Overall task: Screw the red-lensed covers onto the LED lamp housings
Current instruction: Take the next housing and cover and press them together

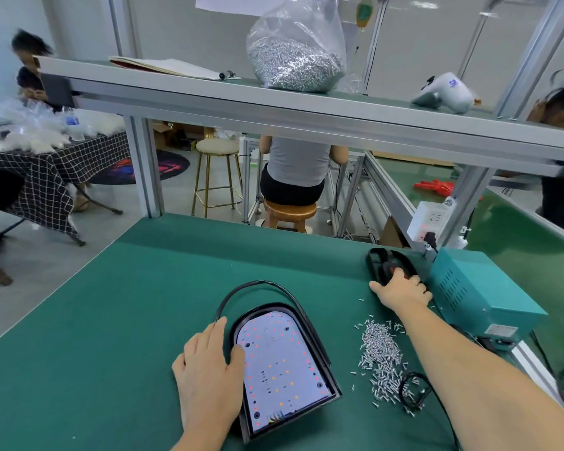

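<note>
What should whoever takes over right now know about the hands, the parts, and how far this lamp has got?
Left hand rests flat on the left edge of the open lamp housing, LED board exposed.
Right hand reaches to the dark cover beside the teal box; its grip cannot be judged.
Loose screws lie right of the housing.
Done: housing placed.
Left: seat the cover, drive screws.

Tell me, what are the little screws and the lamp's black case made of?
The loose screws look like bright metal, likely plated steel: silvery and glinting. The lamp housing looks like black plastic, smooth with a soft sheen along its rim, though painted metal can't be ruled out.
</note>
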A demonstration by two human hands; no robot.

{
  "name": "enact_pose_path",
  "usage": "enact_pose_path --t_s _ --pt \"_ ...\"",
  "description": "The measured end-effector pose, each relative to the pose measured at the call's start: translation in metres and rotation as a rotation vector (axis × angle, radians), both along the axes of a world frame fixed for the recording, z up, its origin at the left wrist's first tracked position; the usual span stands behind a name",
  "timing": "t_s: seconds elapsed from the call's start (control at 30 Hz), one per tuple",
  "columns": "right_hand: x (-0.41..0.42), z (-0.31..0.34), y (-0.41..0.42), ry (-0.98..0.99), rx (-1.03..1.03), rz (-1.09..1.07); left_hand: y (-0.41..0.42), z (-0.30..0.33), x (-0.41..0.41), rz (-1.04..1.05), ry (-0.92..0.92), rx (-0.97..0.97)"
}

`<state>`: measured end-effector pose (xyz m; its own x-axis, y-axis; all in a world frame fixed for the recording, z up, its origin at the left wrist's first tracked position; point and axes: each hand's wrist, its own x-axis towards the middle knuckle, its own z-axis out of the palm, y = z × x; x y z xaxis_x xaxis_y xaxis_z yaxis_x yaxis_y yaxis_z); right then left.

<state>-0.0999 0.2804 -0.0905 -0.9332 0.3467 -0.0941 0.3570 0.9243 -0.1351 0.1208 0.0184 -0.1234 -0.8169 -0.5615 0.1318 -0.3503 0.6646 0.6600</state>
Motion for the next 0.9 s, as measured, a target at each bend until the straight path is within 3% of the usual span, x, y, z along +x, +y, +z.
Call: enact_pose_path --t_s 0.17,0.4,0.6,0.9 --pt "-0.002 0.003 0.001 0.039 -0.031 -0.052 0.001 0.000 0.000 0.003 0.013 0.006" --pt "0.004 0.015 -0.012 0.250 -0.124 -0.018 0.000 0.000 -0.002 0.010 0.023 0.001" --pt "0.042 0.036 -0.038 0.298 -0.351 0.139 0.000 -0.001 -0.002 0.012 0.024 -0.003" --pt "0.162 0.073 -0.067 0.308 -0.792 0.352 0.000 0.001 0.001 -0.001 0.066 0.047"
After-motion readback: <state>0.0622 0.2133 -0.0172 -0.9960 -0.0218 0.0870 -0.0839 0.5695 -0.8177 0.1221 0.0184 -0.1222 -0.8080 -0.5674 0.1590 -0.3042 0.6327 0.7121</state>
